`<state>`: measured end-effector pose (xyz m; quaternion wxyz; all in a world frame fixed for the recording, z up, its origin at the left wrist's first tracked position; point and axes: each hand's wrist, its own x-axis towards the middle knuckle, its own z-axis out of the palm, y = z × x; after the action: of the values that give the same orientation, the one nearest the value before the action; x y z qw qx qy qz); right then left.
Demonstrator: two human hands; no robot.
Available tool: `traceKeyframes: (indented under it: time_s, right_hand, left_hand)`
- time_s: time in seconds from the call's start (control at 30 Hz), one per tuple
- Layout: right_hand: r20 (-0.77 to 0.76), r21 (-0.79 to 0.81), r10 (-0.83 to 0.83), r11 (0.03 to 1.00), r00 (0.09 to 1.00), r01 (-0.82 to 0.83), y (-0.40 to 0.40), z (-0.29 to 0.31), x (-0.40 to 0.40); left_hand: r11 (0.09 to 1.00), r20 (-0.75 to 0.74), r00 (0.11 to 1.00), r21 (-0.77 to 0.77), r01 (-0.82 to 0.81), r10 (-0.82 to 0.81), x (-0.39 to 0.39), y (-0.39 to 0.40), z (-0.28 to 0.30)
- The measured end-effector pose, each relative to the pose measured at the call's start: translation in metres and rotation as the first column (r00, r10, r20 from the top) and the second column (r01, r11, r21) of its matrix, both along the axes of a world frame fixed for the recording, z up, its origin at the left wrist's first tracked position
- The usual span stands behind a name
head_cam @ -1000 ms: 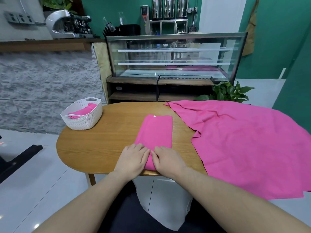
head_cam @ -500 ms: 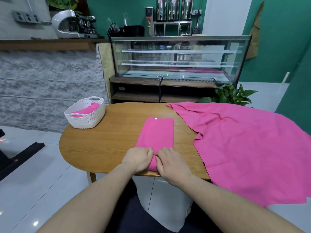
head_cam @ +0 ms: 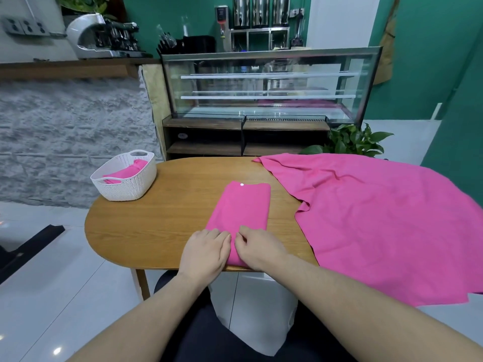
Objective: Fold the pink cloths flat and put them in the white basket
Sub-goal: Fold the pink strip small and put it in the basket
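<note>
Folded cloth [head_cam: 241, 207] at the centre of the surface [head_cam: 156, 223], both hands [head_cam: 206, 253] [head_cam: 257, 248] on its near end; basket [head_cam: 125, 185] far left holding a cloth [head_cam: 128, 172]; spread cloth [head_cam: 379, 220] right.
</note>
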<state>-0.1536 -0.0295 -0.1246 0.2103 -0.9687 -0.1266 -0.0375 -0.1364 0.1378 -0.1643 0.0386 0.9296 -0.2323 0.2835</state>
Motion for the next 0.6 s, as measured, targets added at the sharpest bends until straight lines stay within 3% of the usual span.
traceKeyframes:
  time_s: [0.07,0.17,0.23,0.37,0.53,0.6]
  right_hand:
    - [0.142,-0.001,0.036,0.999,0.989,-0.036,-0.004,-0.007,-0.001]
    - [0.308,-0.157,0.105,0.986,0.946,-0.059,-0.010,-0.021,0.001]
    - [0.253,-0.174,0.135,0.980,0.958,-0.092,-0.011,-0.022,-0.001]
    - [0.212,-0.038,0.086,0.996,0.973,-0.080,-0.011,-0.013,-0.001]
    - [0.004,0.094,-0.015,0.995,1.000,0.015,-0.004,-0.003,0.005]
    - [-0.069,0.077,-0.062,0.995,0.996,0.067,-0.002,0.001,0.006]
  left_hand:
    - [1.000,-0.004,1.000,0.016,-0.016,0.016,-0.002,-0.003,0.002]
    - [0.996,-0.072,0.994,0.000,-0.088,0.087,-0.004,-0.006,0.008]
    - [0.993,-0.123,0.986,0.006,-0.114,0.114,-0.003,-0.009,0.013]
    - [0.990,-0.175,0.975,0.002,-0.140,0.138,0.000,-0.010,0.016]
    - [0.998,-0.018,0.999,0.044,-0.032,0.033,-0.001,0.003,0.002]
    - [0.999,-0.008,1.000,0.041,-0.003,0.004,-0.002,0.006,-0.001]
